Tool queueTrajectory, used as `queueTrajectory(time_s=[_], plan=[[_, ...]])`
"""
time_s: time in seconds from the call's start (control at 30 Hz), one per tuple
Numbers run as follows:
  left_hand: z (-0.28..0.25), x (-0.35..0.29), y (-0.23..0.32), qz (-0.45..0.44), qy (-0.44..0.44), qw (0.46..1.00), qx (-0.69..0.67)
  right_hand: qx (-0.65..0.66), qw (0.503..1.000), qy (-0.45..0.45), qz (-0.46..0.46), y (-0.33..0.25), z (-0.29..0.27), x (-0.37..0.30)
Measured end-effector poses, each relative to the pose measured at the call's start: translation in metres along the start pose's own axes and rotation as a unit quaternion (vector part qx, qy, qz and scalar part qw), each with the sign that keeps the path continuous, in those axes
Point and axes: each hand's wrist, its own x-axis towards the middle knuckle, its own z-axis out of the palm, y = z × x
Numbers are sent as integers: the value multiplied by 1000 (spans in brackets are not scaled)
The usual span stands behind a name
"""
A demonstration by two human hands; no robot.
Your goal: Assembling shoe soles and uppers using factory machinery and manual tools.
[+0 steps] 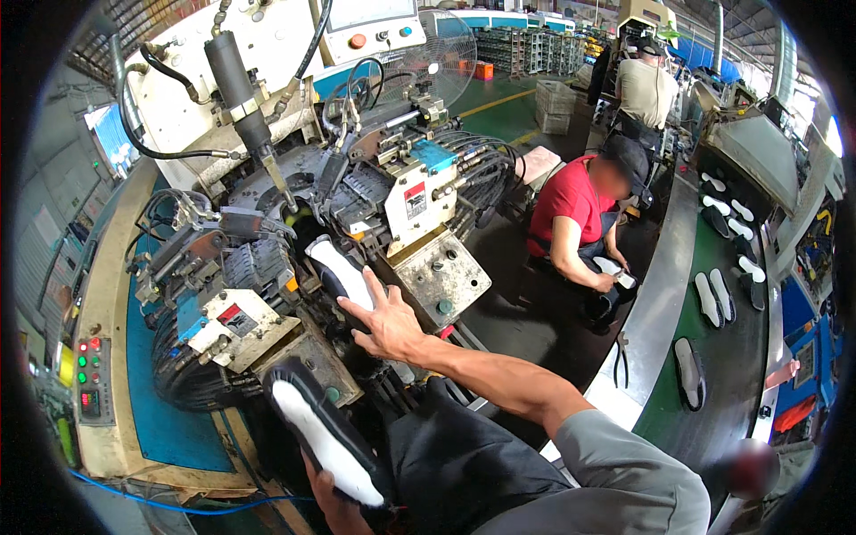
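Observation:
A black shoe upper with a white sole-side insole (pixel 334 450) is in my left hand (pixel 332 501), low in front of the machine. It is held bottom up and tilted, and its body hides most of my fingers. My right hand (pixel 392 323) reaches across to a second dark shoe upper (pixel 346 275), also with its white underside showing. Spread fingers of that hand lie over the near part of this shoe. The shoe's far end points into the opening between the machine's two clamp banks (pixel 357 192), below a slanted rod (pixel 275 183).
Hoses and metal boxes (pixel 441 276) flank the opening. A button panel (pixel 94 379) is at left. On the right, a conveyor (pixel 660 392) carries several shoes; pliers (pixel 621 361) lie on its metal edge. A co-worker in red (pixel 571 209) sits nearby holding a shoe; another person (pixel 646 89) stands behind.

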Motion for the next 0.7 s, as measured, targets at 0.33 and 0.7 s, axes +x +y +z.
queueTrajectory(time_s=[0.33,0.7], plan=[[-104,-126,-60,-86,89,987,104,-27,999,36,0,-27,39,-12],[-61,-128,-93,-146,171,974,-19,6,995,73,-69,-20,56,-16]])
